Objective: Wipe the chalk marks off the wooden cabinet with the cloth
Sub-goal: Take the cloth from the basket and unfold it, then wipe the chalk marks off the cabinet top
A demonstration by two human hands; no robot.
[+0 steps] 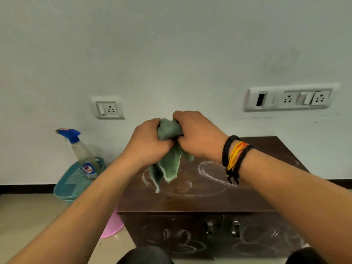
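While two hands (150, 139) (198, 134) bunch it, one cloth (169, 161) above one chalk-marked cabinet (190, 201).

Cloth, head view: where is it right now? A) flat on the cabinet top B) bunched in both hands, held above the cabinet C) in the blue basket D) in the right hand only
B: the green cloth is gripped by the left hand and the right hand together, its loose end hanging above the chalk marks on the cabinet.
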